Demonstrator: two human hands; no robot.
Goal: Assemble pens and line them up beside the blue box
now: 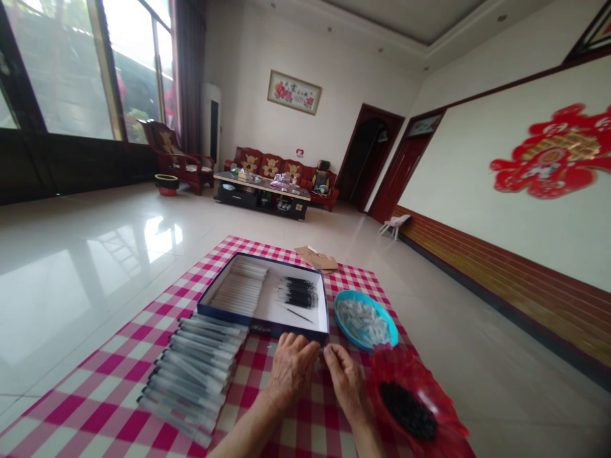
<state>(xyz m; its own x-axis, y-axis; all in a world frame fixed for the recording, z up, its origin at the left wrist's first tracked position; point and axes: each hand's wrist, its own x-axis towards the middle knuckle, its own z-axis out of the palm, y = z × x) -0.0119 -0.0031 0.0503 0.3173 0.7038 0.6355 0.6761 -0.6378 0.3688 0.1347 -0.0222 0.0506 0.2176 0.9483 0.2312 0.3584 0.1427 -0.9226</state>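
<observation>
Small piece (321, 350), too blurred to identify, pinched between left hand (292, 364) and right hand (344, 375) just beside the box (286, 333).

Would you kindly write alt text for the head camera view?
A person's left hand and right hand nearly meet beside a shallow box on a checked tablecloth. Clear tubes lie left; right, a blue bowl holds pale pieces, a red bowl black pieces.

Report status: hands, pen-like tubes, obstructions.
Left hand, right hand: fingertips close together; anything pinched too small to tell. Pen-like tubes lie to the left. Open box just beyond hands.
</observation>
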